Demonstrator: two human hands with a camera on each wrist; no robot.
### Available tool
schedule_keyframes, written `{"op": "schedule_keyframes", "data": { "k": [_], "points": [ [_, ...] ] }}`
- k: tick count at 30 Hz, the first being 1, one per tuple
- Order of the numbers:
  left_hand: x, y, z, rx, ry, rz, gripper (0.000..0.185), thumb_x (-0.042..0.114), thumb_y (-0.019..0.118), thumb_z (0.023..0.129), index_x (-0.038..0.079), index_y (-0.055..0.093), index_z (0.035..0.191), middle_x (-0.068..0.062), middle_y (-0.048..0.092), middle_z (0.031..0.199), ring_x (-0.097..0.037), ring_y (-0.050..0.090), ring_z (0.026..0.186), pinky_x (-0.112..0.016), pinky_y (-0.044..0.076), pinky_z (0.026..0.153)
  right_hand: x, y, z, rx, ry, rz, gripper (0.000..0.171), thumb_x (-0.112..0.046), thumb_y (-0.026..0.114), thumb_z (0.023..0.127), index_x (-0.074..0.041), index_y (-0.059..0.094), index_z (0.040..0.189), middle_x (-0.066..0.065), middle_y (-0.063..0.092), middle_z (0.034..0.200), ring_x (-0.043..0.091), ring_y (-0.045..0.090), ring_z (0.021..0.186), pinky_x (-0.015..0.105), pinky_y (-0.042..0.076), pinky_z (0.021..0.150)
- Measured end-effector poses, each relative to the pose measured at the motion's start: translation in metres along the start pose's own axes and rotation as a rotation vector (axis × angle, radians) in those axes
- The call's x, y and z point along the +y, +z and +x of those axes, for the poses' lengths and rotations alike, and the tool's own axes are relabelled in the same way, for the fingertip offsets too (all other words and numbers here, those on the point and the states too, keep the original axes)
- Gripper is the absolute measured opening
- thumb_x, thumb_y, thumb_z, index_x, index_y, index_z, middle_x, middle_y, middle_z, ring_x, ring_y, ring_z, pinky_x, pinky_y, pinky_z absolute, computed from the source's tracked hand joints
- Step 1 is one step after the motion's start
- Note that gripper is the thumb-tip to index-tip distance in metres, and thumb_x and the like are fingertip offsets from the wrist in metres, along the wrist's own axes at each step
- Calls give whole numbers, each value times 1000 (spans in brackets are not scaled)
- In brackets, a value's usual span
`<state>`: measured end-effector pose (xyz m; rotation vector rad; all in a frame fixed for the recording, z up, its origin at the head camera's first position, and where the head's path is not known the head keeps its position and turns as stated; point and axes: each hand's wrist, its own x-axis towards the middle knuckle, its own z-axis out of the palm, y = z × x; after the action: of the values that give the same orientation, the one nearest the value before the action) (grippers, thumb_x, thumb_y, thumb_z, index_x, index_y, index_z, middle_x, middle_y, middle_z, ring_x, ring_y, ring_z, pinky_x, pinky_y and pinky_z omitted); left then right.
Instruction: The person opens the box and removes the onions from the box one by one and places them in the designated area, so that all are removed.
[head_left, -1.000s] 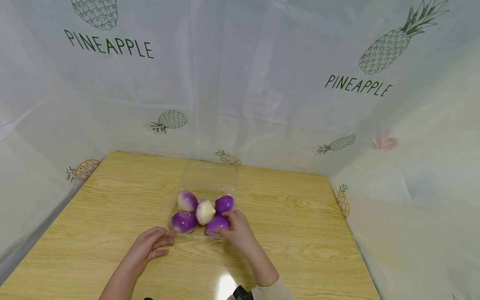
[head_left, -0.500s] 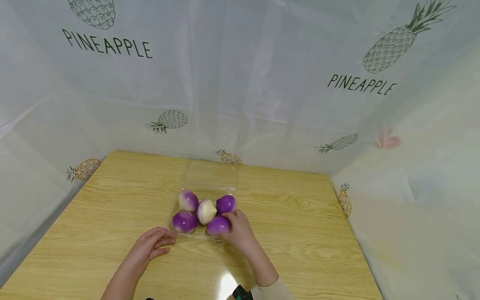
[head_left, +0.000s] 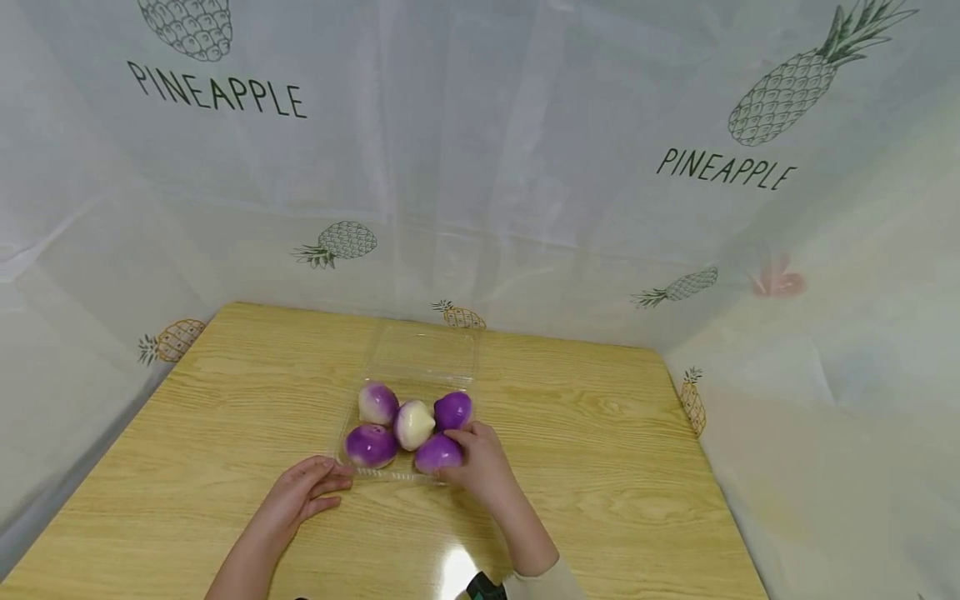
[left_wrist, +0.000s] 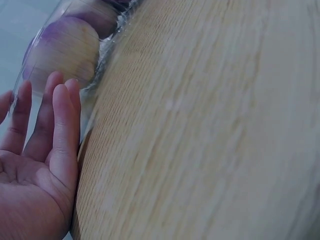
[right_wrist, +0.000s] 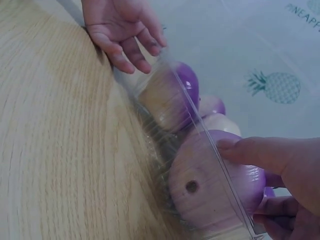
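A clear plastic clamshell container (head_left: 390,475) lies open on the wooden table (head_left: 600,467) and holds several purple-and-white turnips. My right hand (head_left: 480,467) curls round the front-right purple turnip (head_left: 437,454) at the container's front right corner. In the right wrist view my right hand (right_wrist: 280,170) has its thumb on top of that turnip (right_wrist: 210,190), by the clear wall (right_wrist: 200,115). My left hand (head_left: 300,498) lies flat on the table, its straight fingers (left_wrist: 60,125) touching the container's front left corner beside another turnip (left_wrist: 65,50).
The container's clear lid (head_left: 427,354) lies folded back toward the far table edge. White sheeting printed with pineapples (head_left: 480,167) walls in the table at the back and on both sides. Bare wood stretches left and right of the container.
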<state>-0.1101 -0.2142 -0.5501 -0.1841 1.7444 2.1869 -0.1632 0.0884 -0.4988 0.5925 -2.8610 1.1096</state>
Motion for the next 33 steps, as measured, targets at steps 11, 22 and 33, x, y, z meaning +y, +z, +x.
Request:
{"op": "schedule_keyframes", "data": {
  "k": [11, 22, 33],
  "points": [
    [-2, 1, 1, -12, 16, -24, 29, 30, 48, 105, 9, 68, 107, -2, 70, 107, -17, 65, 101, -34, 57, 87, 0, 0, -1, 10, 50, -1, 58, -33, 88, 66, -6, 68, 114, 5, 58, 109, 25, 51, 106, 44, 50, 90],
    [-2, -1, -2, 8, 38, -8, 32, 31, 47, 105, 5, 66, 109, -5, 70, 107, -18, 65, 101, -34, 57, 87, -6, -8, -6, 36, 60, 143, 59, -29, 82, 68, -4, 62, 118, 3, 52, 105, 20, 55, 95, 38, 54, 84],
    [-1, 7, -5, 86, 44, -52, 30, 31, 48, 105, 5, 64, 108, -4, 71, 106, -20, 67, 98, -35, 59, 84, -7, -21, -11, 137, 99, 316, 59, -17, 83, 69, -8, 60, 123, 1, 48, 110, 19, 54, 100, 33, 54, 85]
  ]
}}
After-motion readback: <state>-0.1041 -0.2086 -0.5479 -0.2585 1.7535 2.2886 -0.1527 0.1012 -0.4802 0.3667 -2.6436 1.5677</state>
